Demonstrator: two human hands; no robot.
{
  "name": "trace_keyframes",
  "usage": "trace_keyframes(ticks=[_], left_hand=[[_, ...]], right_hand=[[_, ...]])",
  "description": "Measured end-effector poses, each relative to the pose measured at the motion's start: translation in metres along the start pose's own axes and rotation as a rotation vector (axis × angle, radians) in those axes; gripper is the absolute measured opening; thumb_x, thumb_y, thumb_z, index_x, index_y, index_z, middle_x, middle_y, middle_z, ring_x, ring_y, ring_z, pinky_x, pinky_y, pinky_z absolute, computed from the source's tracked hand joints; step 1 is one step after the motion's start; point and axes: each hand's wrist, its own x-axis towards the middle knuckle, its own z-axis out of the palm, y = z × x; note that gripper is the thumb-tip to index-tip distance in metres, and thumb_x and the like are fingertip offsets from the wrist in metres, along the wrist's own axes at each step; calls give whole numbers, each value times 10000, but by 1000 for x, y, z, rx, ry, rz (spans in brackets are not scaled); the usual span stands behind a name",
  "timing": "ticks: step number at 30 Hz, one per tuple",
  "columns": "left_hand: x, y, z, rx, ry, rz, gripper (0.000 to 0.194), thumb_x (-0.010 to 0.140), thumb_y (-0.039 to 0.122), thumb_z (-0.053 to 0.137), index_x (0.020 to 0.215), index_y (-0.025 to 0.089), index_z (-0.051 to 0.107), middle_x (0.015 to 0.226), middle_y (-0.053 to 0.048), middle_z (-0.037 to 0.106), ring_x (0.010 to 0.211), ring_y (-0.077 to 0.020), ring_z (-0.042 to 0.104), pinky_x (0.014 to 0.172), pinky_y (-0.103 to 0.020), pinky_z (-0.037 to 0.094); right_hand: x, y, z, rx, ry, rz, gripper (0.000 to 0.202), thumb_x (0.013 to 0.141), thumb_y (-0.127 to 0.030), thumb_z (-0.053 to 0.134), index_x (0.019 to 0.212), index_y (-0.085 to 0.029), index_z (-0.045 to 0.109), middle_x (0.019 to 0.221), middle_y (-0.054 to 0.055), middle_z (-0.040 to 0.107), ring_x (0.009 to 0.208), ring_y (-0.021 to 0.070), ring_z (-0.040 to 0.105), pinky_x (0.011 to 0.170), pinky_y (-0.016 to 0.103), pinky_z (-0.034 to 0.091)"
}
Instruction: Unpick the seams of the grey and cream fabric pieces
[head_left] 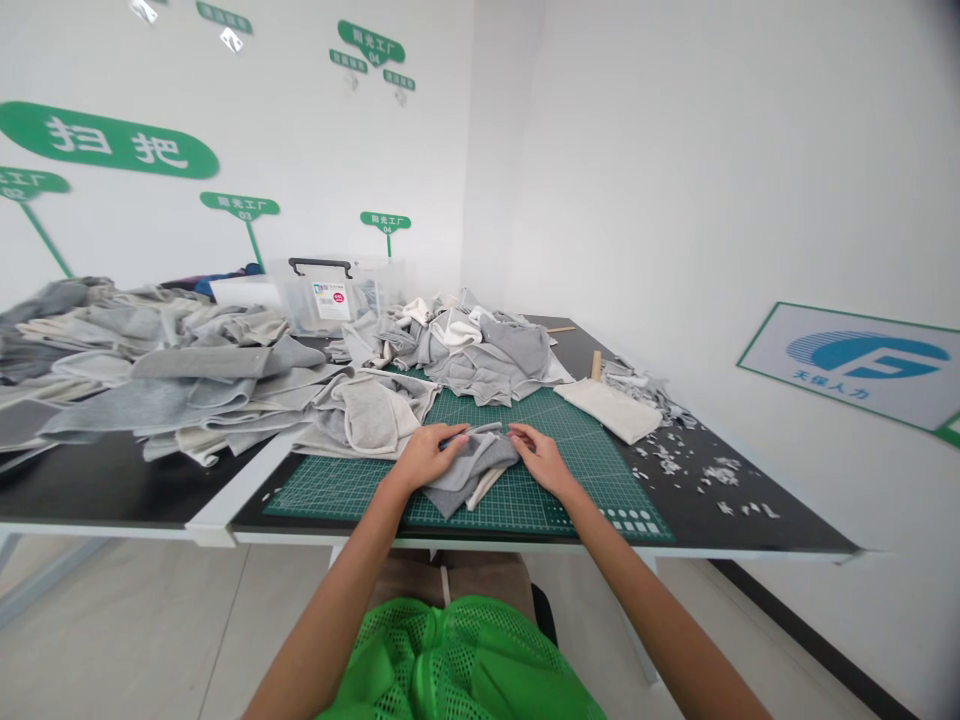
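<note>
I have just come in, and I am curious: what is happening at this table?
A person's left hand and right hand are on either side of a crumpled gray cloth, over a green mat. A big cloth heap lies on the left, and another pile lies beyond the hands. A clear box stands farther back, and small scraps are scattered on the right.

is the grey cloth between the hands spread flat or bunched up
Bunched up, not flat: the grey cloth shows creases and overlapping layers on the green mat.

oval sign (120, 142): 扫把 | wall tags (240, 206): 阳光工厂 03, 04 | board (862, 368): 天保人力
</note>
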Motion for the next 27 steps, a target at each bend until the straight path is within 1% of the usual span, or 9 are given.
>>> trace_keyframes(ticks=[3,6,13,16,27], left_hand=[[0,-2,2,22,10,-13,322,929,377,497,1113,193,688,1003,-72,725,877,-209,669,772,-294,494],[1,-4,4,50,23,-25,319,920,376,509,1099,179,685,1040,-86,717,930,-230,664,812,-320,492],[-1,-8,7,103,-8,-4,360,945,391,463,1149,159,647,1106,-103,693,1018,-252,640,901,-358,466],[-1,-8,7,127,-16,2,375,952,393,449,1155,145,642,1097,-118,692,1005,-256,642,895,-361,466],[-1,-7,6,212,-52,28,304,968,348,425,1034,190,676,947,-91,720,871,-217,671,795,-292,478]], right_hand=[[0,0,0,0,1,-2,328,886,-370,515,1147,-208,629,1067,81,699,957,211,660,887,372,515],[-1,-1,0,-1,0,-3,329,886,-372,513,1148,-209,628,1070,80,699,954,210,661,882,369,518],[-1,0,0,-6,6,3,334,881,-378,516,1144,-210,635,1071,78,696,956,211,658,873,365,519],[0,1,0,-7,7,3,336,882,-377,515,1147,-208,633,1071,78,694,960,210,654,881,364,514],[0,-1,0,-12,7,-5,332,876,-372,519,1140,-210,639,1053,74,698,928,204,659,870,367,519]])
